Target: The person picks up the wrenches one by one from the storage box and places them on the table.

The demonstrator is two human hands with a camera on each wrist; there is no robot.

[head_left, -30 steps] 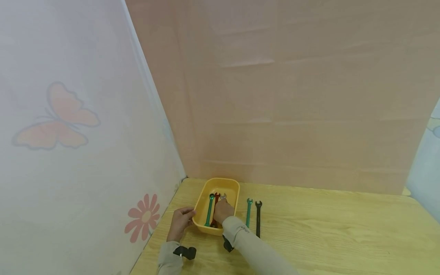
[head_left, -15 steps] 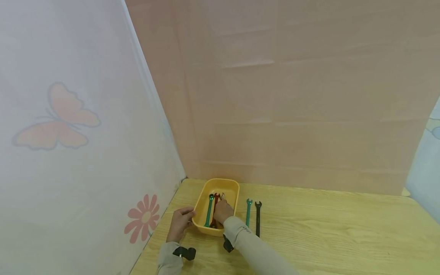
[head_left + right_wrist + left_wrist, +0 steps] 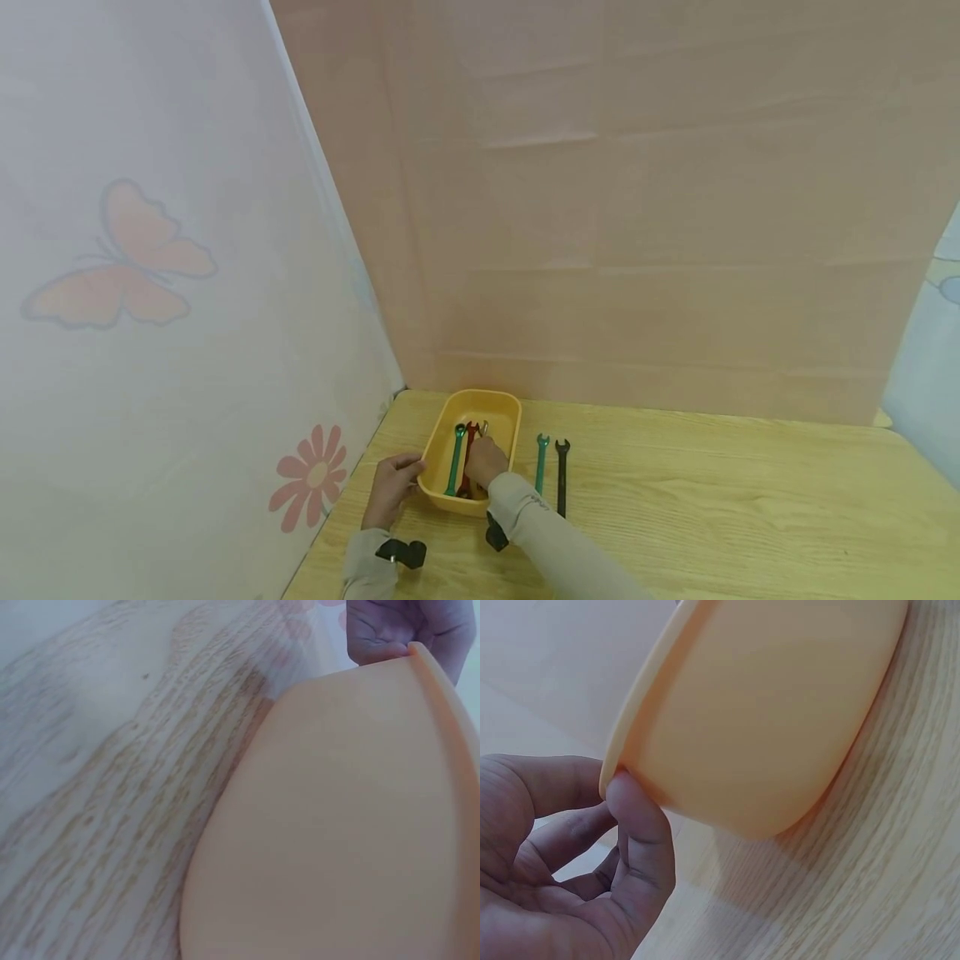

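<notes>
A yellow plastic tray (image 3: 491, 401) sits at the table's left end. My left hand (image 3: 392, 490) pinches its near-left rim; in the left wrist view, thumb and forefinger (image 3: 641, 817) meet on that rim. Inside the tray, my right hand (image 3: 487, 462) grips a silver wrench (image 3: 484, 428), whose open end sticks out past the fingers while the rest is hidden. Left of this hand lie a red wrench (image 3: 470, 442), partly covered, and a green wrench (image 3: 454, 460). The right wrist view shows only the tray's outer wall (image 3: 322, 810) and the left hand at its rim.
On the table (image 3: 735, 500) right of the tray, a teal wrench (image 3: 542, 462) and a black wrench (image 3: 562, 475) lie side by side, partly behind the right sleeve (image 3: 547, 533). A flowered wall sheet (image 3: 225, 400) borders the left, a pinkish sheet (image 3: 637, 250) the back.
The silver wrench's end has turned from flat to edge-on under my right hand, mostly in the first half second. My left hand and the tray hold still.
</notes>
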